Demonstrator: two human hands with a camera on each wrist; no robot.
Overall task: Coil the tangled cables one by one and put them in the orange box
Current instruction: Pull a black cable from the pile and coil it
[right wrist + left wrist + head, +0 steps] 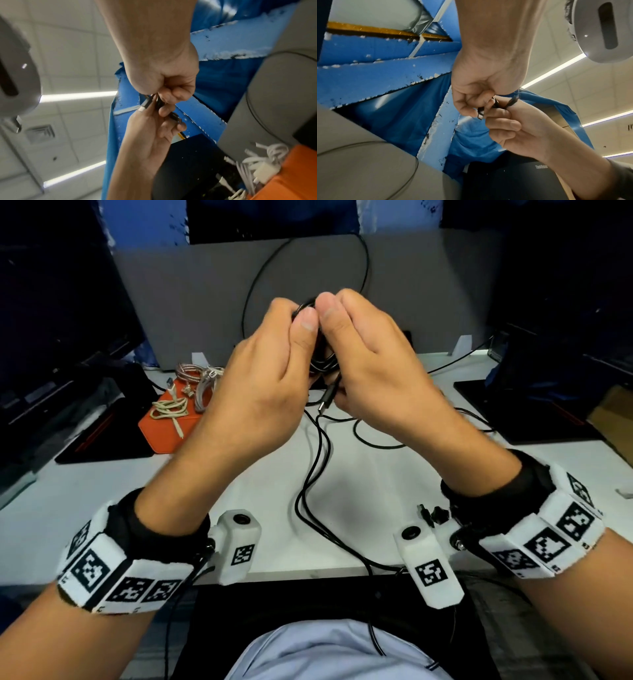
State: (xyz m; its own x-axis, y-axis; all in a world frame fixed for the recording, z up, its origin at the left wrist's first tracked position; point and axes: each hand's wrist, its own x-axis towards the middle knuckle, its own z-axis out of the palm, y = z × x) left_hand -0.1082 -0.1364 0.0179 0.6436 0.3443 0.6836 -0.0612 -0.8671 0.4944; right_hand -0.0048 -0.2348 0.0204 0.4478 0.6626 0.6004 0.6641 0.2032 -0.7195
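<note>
1. Blue-draped walls and a grey partition [191, 302] stood beyond the hands; a white desk [376, 491] lay beneath them.
2. Left of the left hand [260, 385], the orange box [161, 419] already held pale coiled cables [171, 409].
3. Both that hand and the right hand [373, 371] pinched the black cable [315, 467], its loops bunched between curled fingers and its tail trailing toward the person.
4. Keeping the loops even and the plug [327, 402] tucked would likely prevent unravelling.
</note>
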